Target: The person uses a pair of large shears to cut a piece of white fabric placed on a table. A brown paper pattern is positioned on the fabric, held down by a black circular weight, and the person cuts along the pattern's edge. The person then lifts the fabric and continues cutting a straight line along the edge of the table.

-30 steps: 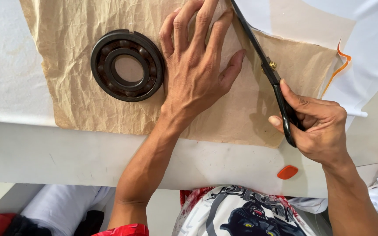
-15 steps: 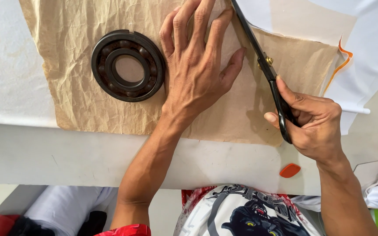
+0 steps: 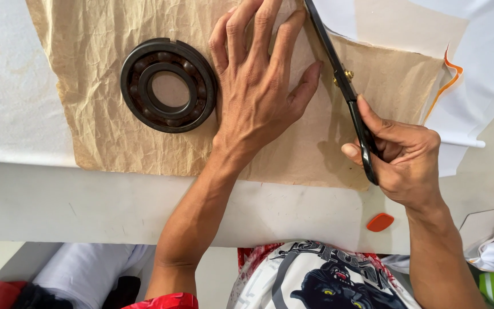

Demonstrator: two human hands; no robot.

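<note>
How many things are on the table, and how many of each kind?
Brown paper sheet: 1
Dark metal bearing ring: 1
Black scissors: 1
Small orange piece: 1
Total: 4

The left hand lies flat on the paper beside the ring; the right hand holds the scissors.

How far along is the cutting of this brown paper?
Done: the crumpled brown paper lies spread on the white table, with the dark ball bearing resting on it. In hand: the left hand presses the sheet flat beside the bearing while the right hand holds black scissors at the sheet's right part. Left: how far the cut reaches cannot be told; the blades run out of view.
</note>
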